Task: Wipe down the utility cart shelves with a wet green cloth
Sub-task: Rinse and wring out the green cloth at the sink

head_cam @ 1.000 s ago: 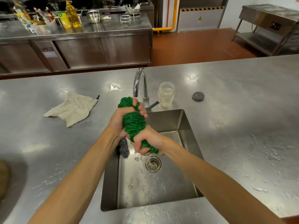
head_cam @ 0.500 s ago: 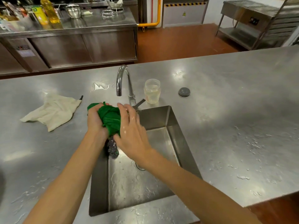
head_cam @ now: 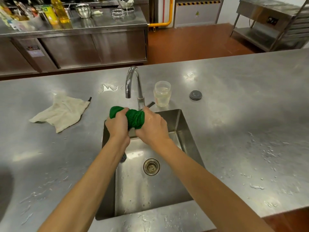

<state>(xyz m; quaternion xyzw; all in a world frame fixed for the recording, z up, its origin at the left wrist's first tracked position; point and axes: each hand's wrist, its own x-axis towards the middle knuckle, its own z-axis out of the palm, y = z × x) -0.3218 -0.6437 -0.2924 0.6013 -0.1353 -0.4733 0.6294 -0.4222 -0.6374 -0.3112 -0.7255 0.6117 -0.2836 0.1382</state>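
A beige rag (head_cam: pixel 61 112) lies left of the faucet (head_cam: pixel 133 82); a jar (head_cam: pixel 162 96) stands right.

No wording can be read. A yellow warning triangle (head_cam: pixel 197 13) is seen on a grey panel (head_cam: pixel 187 17); the print beneath is too small.

Brushed, water-spotted steel counter (head_cam: pixel 234 114), glossy chrome tap (head_cam: pixel 133 81), nubby green cloth (head_cam: pixel 135 118), clear plastic jar (head_cam: pixel 162 96).

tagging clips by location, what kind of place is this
Most likely a commercial kitchen: a long stainless steel counter with a built-in sink, and a steel cabinet unit behind it carrying an oil bottle and a metal pot.
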